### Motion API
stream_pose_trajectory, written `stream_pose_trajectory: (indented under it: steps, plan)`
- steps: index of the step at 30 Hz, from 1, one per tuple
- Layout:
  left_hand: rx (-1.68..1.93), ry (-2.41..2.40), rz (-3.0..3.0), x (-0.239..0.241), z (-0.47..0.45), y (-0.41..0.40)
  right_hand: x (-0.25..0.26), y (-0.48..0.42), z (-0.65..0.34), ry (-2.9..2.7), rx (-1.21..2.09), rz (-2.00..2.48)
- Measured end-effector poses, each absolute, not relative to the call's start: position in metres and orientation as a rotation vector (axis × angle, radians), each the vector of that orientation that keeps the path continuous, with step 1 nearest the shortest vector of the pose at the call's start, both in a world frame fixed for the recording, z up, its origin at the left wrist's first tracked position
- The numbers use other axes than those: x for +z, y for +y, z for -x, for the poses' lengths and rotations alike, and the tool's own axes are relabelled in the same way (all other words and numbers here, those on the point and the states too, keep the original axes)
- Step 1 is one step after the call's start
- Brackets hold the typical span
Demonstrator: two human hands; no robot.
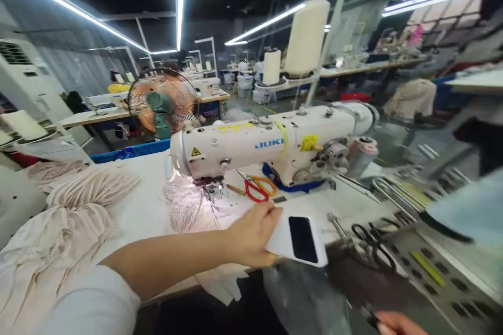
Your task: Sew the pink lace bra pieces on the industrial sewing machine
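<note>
My left hand (253,235) is closed on a white flat object (281,238) with a black rectangle on its face, held over the front edge of the sewing table. At the lower right edge, my right hand (398,323) shows only in part. Its fingers pinch a small dark tool (369,317), too blurred to name. Beyond my left hand stands a white sewing machine (236,149). Lace fabric (190,207) lies by its needle. Red-handled scissors (255,191) and orange-handled scissors (265,184) rest on the machine bed.
Pale lace pieces (66,225) are heaped on the table's left. Black-handled scissors (375,246) and metal tools lie at right, near a metal tray (436,272). A fan (163,102) stands behind. Thread cones (308,36) rise above the machine. Grey plastic (302,293) hangs below the table edge.
</note>
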State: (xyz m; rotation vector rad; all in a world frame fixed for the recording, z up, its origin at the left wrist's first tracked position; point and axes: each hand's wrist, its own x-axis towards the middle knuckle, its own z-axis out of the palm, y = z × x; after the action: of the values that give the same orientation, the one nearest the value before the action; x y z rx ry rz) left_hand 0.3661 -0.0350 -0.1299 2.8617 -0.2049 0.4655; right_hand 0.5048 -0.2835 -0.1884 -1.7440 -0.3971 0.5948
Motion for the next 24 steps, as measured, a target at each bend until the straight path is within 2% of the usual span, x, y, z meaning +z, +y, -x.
stream_pose_trajectory:
  steps: [2,6,10,17,24]
  plan:
    - [0.512,-0.186,-2.823,-0.127,-0.343,-0.03,-0.184,-0.288,-0.478,-0.401,0.66,1.735]
    - [0.51,-0.197,-2.778,-0.121,-0.313,-0.023,-0.149,-0.263,-0.442,-0.843,0.735,1.617]
    - [0.567,-0.25,-2.826,-0.121,-0.292,-0.019,-0.119,-0.233,-0.422,-0.94,0.822,1.481]
    - [0.669,-0.345,-2.874,-0.121,-0.277,-0.011,-0.113,-0.223,-0.408,-0.985,0.862,1.534]
    - [0.649,-0.516,-2.895,-0.12,-0.275,-0.006,-0.097,-0.224,-0.406,-1.097,0.751,1.717]
